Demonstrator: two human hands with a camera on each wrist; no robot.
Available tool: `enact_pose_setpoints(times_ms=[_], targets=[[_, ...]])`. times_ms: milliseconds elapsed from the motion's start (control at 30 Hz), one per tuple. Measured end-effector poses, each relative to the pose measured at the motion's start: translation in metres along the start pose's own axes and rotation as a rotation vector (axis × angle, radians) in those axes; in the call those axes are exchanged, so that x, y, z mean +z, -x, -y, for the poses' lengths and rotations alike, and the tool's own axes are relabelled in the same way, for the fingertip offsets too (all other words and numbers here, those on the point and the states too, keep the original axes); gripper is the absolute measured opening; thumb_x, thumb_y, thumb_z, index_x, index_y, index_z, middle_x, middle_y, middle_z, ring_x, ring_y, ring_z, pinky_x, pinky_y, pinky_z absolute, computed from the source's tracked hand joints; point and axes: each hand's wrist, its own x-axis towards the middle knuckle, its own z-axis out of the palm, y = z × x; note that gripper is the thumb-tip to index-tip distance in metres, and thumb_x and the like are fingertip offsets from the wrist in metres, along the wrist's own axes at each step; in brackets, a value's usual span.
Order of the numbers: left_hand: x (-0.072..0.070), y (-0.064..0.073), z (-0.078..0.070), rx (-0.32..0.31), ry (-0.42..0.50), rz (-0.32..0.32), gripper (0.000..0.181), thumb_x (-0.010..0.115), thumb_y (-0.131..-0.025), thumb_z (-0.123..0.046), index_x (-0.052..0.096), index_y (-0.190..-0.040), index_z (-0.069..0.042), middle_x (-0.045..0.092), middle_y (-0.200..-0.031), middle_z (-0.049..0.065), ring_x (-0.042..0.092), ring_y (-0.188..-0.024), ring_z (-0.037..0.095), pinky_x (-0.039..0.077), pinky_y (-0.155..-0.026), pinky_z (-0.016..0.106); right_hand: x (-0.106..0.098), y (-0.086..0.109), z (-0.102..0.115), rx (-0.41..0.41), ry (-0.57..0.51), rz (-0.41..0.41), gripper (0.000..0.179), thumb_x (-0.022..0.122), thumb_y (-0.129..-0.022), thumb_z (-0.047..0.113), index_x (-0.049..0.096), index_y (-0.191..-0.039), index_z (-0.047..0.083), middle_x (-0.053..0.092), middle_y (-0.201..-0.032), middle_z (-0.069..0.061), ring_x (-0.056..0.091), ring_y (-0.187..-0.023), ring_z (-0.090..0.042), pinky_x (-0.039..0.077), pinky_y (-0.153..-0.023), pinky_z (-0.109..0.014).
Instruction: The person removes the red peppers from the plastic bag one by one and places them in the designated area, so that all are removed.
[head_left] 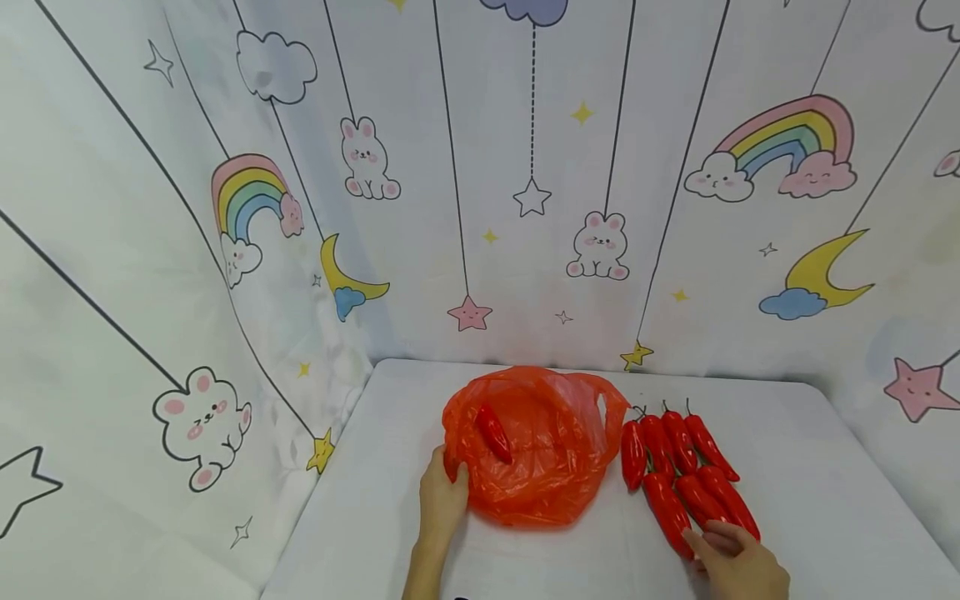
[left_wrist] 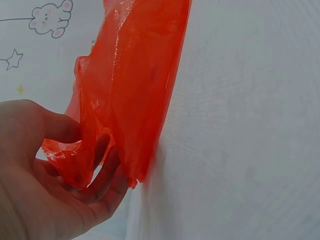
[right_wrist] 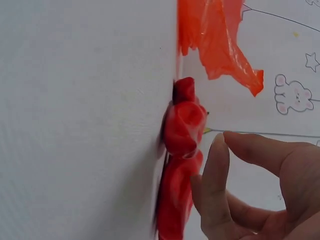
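Observation:
A thin red plastic bag (head_left: 543, 492) lies with its mouth spread wide on the table, one red chili pepper (head_left: 494, 434) inside it. My left hand (head_left: 444, 493) grips the bag's left edge; in the left wrist view, thumb and fingers (left_wrist: 107, 175) are on either side of the gathered plastic (left_wrist: 87, 145). To the right of the bag, several glossy red chili peppers lie in two rows, the back ones (head_left: 678, 442) with thin stems. My right hand (head_left: 738, 567) is at the front row, nearest the long front pepper (head_left: 667, 515). Its bent fingers hold nothing in the right wrist view.
The white-covered table (head_left: 360, 517) has a rounded back edge against a hanging cloth (head_left: 525, 275) printed with rainbows, rabbits and stars. A handle loop (head_left: 611, 408) of the bag reaches close to the back row of peppers.

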Motion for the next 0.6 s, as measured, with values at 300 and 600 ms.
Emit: enact_pose_setpoints(times_ms=[300,600], targets=[[0.0,0.0,0.001,-0.005,0.0,-0.003,0.039,0.067,-0.098,-0.005,0.059,-0.135,0.001,0.069,-0.129,0.016,0.066,-0.12,0.036,0.052,-0.104,0.056,-0.01,-0.003,0.02,-0.086,-0.008,0.016,0.08,0.076,-0.088,0.059,0.058,-0.134,-0.004,0.075,-0.093,-0.016,0.074,-0.069,-0.024,0.055,-0.059,-0.03],[0.0,0.0,0.0,-0.012,0.018,0.007,0.04,0.067,-0.099,-0.008,0.058,-0.137,-0.001,0.069,-0.131,0.014,0.066,-0.121,0.034,0.053,-0.104,0.055,-0.002,0.001,0.057,-0.315,0.02,-0.06,0.07,0.078,-0.085,0.063,0.071,-0.126,0.007,0.077,-0.094,-0.01,0.068,-0.072,-0.018,0.055,-0.054,-0.025]])
